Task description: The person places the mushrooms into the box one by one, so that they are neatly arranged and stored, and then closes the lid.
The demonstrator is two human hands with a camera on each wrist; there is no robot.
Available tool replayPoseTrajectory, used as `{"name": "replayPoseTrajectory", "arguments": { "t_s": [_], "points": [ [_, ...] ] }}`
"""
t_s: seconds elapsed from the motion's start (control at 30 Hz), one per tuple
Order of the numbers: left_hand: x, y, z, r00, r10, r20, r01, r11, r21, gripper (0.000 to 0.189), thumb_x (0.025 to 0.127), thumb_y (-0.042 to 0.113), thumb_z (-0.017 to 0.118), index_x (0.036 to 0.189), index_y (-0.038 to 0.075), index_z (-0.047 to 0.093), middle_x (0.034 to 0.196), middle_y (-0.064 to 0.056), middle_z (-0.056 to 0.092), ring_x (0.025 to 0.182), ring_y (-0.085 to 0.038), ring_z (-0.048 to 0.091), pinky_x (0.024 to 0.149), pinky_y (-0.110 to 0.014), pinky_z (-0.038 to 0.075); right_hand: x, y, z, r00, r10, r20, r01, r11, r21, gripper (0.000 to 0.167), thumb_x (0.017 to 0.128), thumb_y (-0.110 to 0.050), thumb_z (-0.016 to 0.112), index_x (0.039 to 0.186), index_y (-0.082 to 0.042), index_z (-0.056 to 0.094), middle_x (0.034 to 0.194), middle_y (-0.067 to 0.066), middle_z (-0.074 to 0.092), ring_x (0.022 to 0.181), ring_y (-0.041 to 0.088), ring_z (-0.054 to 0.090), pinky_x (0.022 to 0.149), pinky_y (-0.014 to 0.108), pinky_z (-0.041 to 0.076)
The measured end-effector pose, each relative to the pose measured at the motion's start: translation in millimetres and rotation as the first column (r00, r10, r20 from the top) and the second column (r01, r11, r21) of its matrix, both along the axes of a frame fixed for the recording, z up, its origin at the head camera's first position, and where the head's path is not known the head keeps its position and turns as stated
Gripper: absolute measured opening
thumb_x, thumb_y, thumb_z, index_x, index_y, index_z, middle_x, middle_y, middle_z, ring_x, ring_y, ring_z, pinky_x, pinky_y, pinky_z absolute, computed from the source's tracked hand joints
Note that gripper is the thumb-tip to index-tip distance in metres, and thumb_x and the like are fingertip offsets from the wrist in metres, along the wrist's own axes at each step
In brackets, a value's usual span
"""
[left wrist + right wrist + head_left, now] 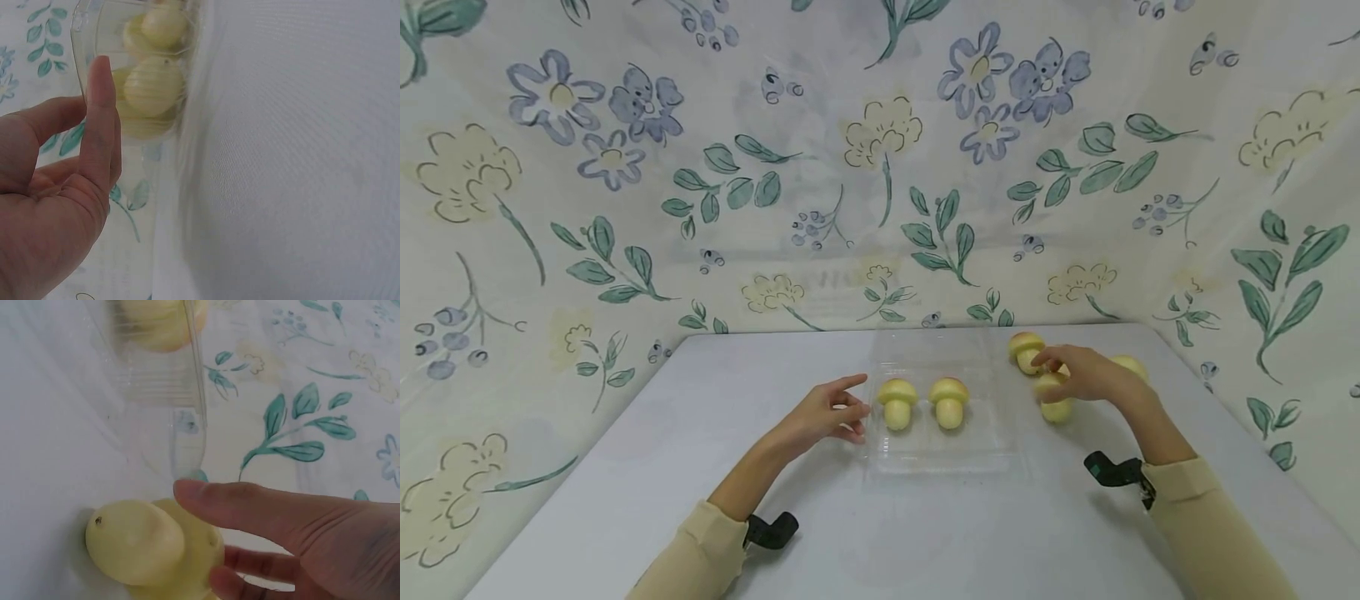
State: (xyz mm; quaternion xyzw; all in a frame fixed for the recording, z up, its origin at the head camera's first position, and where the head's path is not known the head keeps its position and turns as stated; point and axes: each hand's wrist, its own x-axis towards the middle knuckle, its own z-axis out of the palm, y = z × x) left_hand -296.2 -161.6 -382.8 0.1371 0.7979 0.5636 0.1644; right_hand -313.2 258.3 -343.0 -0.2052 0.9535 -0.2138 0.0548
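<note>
A clear plastic container (936, 464) lies in the middle of the table with two yellow mushroom-shaped pieces (950, 404) side by side in it. At its left edge is my left hand (823, 419), fingers extended with the tips right at the container's wall (79, 37). My right hand (1086, 375) reaches over a loose mushroom-shaped piece (1057, 411) right of the container. In the right wrist view that piece's stem (134, 540) points away from the hand, and the thumb (219, 503) and fingers are spread at its cap.
Another mushroom-shaped piece (1025, 350) stands behind the one at my right hand. One more (1129, 365) shows partly behind the right wrist. A flower-patterned cloth (820, 192) rises behind the white table (955, 542). Each wrist carries a dark camera mount (772, 531).
</note>
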Motion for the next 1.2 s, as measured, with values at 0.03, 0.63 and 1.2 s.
{"name": "replayPoseTrajectory", "arguments": {
  "t_s": [0.03, 0.63, 1.2],
  "points": [
    [-0.4, 0.5, 0.0, 1.000, 0.000, -0.001, 0.000, 1.000, -0.001, 0.071, 0.095, 0.010, 0.064, 0.155, 0.006, 0.027, 0.105, -0.017, 0.058, 0.075, -0.015, 0.066, 0.074, -0.032, 0.063, -0.4, 2, -0.7, 1.000, -0.002, 0.001, 0.002, 1.000, 0.008, 0.055, 0.083, -0.024, 0.078, 0.128, 0.000, 0.057, 0.117, 0.022, 0.061, 0.103, 0.032, 0.058, 0.085, 0.045, 0.052],
    [-0.6, 5.7, -2.4, 1.000, -0.002, -0.005, 0.002, 1.000, -0.002, 0.071, 0.095, 0.010, 0.065, 0.154, 0.005, 0.027, 0.107, -0.020, 0.058, 0.076, -0.015, 0.066, 0.074, -0.031, 0.063, 1.6, 5, -10.3, 0.979, -0.078, 0.190, 0.083, 0.996, -0.019, 0.063, 0.082, -0.019, 0.080, 0.135, -0.004, 0.049, 0.117, 0.016, 0.055, 0.076, 0.018, 0.059, 0.063, 0.028, 0.052],
    [-3.6, 0.4, -3.2, 1.000, -0.003, -0.014, 0.003, 1.000, -0.011, 0.072, 0.095, 0.013, 0.065, 0.155, 0.005, 0.026, 0.109, -0.018, 0.058, 0.079, -0.015, 0.065, 0.072, -0.030, 0.063, -5.2, -4, -12.5, 0.987, -0.045, 0.157, 0.050, 0.998, -0.027, 0.066, 0.078, -0.012, 0.082, 0.134, -0.002, 0.049, 0.117, 0.014, 0.052, 0.075, 0.018, 0.055, 0.060, 0.026, 0.051]
  ]
}}
